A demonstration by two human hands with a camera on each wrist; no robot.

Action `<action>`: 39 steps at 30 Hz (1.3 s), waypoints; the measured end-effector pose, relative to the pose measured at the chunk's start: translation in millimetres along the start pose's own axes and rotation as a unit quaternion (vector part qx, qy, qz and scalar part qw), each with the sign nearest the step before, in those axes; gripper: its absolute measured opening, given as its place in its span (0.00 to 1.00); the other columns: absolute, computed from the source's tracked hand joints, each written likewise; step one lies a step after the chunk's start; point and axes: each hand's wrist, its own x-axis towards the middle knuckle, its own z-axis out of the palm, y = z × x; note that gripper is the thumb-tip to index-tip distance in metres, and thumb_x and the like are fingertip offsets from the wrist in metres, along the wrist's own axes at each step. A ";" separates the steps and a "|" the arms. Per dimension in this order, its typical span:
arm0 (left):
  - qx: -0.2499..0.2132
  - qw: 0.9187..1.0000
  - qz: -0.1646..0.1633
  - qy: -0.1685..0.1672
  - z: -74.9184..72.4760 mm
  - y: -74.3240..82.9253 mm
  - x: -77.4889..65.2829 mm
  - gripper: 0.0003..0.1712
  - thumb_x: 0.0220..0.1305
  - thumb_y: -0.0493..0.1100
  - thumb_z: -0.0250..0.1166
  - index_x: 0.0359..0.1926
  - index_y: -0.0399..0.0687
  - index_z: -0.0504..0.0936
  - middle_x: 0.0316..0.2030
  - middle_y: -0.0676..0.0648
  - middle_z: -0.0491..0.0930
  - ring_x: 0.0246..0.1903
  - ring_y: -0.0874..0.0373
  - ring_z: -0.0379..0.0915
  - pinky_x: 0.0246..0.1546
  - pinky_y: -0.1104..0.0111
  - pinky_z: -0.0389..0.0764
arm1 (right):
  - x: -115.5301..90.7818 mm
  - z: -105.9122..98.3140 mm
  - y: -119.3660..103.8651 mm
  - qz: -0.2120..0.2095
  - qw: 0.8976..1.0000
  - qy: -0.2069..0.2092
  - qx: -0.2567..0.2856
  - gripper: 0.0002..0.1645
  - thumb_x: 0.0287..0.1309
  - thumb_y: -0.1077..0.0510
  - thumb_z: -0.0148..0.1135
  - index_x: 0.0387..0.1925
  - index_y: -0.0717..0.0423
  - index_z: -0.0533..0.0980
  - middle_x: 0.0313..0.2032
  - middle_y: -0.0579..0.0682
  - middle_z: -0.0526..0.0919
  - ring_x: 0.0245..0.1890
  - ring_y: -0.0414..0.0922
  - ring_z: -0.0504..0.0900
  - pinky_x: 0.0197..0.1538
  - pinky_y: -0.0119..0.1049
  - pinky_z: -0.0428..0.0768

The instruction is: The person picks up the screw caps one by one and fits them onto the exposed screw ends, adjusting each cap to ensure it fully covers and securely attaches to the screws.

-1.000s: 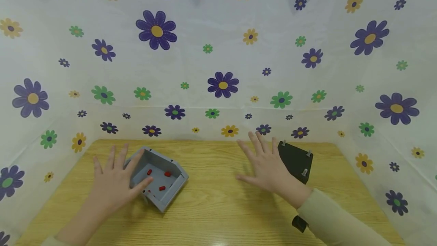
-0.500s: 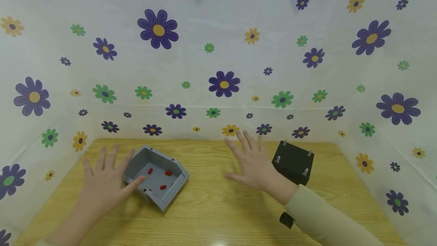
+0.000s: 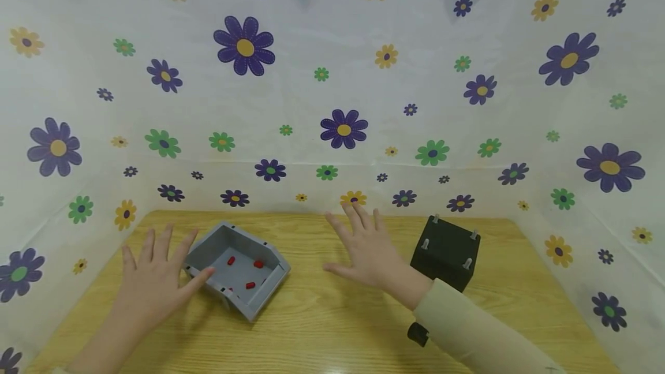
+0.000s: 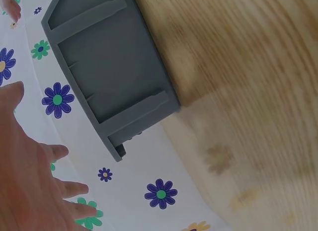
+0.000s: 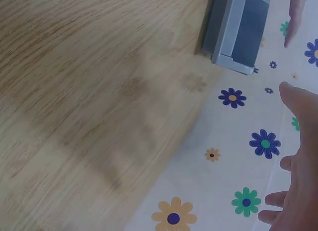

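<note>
My left hand [image 3: 153,287] is spread over the table, just left of a grey open-topped bin [image 3: 262,296], and holds nothing. Several small red capsule-shaped pieces [image 3: 258,264] lie scattered on the bin's floor. In the left wrist view the grey bin [image 4: 114,57] shows its ribbed side, with the left hand [image 4: 30,176] beside it. My right hand [image 3: 371,255] also has its fingers spread and holds nothing, above the table between the bin and a black box [image 3: 445,253]. Four-cornered and dark, that box carries clear pegs on top. The right wrist view shows the right hand [image 5: 303,166].
The wooden table [image 3: 322,328] reaches back to a white sheet [image 3: 291,97] printed with purple, green and yellow flowers, which also rises at both sides. A small black piece [image 3: 418,334] shows under the right sleeve [image 3: 467,322].
My right hand has shifted left, away from the black box, which now shows more fully. The left hand has drifted slightly left, uncovering more of the bin. The red pieces stay in the bin.
</note>
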 end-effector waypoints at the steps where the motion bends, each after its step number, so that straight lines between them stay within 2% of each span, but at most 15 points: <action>1: -0.001 1.000 -0.001 -0.002 0.7 -0.8 -0.1 0.53 0.69 0.75 0.59 0.82 0.51 0.58 0.77 0.22 0.55 0.74 0.16 0.47 0.66 0.15 0.44 | 1.3 1.2 -1.2 -0.001 1.000 -0.001 0.001 0.59 0.62 0.22 0.63 0.84 0.43 0.55 0.83 0.63 0.53 0.83 0.64 0.55 0.78 0.74 0.58; 8: -0.006 1.000 -0.010 -0.012 7.0 -9.1 -0.9 0.53 0.70 0.75 0.58 0.82 0.48 0.59 0.76 0.19 0.53 0.73 0.14 0.47 0.64 0.14 0.47 | 12.4 10.6 -10.5 -0.006 1.000 -0.013 -0.009 0.57 0.65 0.20 0.56 0.84 0.43 0.55 0.82 0.62 0.56 0.82 0.62 0.58 0.79 0.70 0.61; 13: -0.001 1.000 -0.014 -0.021 10.0 -11.0 -1.7 0.53 0.70 0.75 0.57 0.81 0.46 0.59 0.76 0.18 0.53 0.72 0.13 0.49 0.64 0.14 0.48 | 21.0 19.2 -17.1 -0.010 1.000 -0.023 0.003 0.56 0.66 0.21 0.56 0.84 0.43 0.55 0.82 0.62 0.57 0.82 0.61 0.59 0.79 0.69 0.61; 19: 0.002 0.999 -0.017 -0.031 13.2 -10.7 -2.8 0.53 0.71 0.75 0.56 0.81 0.45 0.59 0.76 0.18 0.53 0.72 0.13 0.49 0.65 0.15 0.49 | 29.3 31.4 -24.4 -0.010 1.000 -0.023 -0.008 0.55 0.66 0.20 0.55 0.84 0.41 0.55 0.81 0.60 0.59 0.81 0.59 0.60 0.78 0.66 0.65; 25: -0.007 0.999 -0.020 -0.026 17.6 -10.6 -5.2 0.53 0.71 0.75 0.56 0.81 0.45 0.59 0.75 0.18 0.55 0.71 0.13 0.50 0.64 0.15 0.51 | 35.0 38.8 -31.3 -0.006 0.999 -0.036 0.002 0.55 0.66 0.22 0.58 0.84 0.41 0.55 0.81 0.61 0.59 0.81 0.60 0.61 0.80 0.65 0.63; 29: -0.008 0.999 -0.025 -0.029 19.9 -11.5 -6.1 0.53 0.72 0.75 0.56 0.81 0.44 0.59 0.74 0.17 0.56 0.71 0.13 0.51 0.64 0.16 0.52 | 40.3 43.5 -36.5 -0.003 0.999 -0.048 0.002 0.55 0.67 0.22 0.56 0.84 0.41 0.54 0.82 0.61 0.58 0.81 0.60 0.62 0.80 0.64 0.63; 39: -0.014 0.999 -0.026 -0.019 24.0 -11.5 -10.2 0.52 0.72 0.74 0.56 0.81 0.45 0.60 0.74 0.18 0.57 0.71 0.13 0.52 0.64 0.16 0.53 | 55.3 52.4 -55.2 -0.010 0.998 -0.056 0.006 0.53 0.69 0.24 0.56 0.84 0.42 0.55 0.79 0.59 0.63 0.79 0.57 0.66 0.81 0.59 0.65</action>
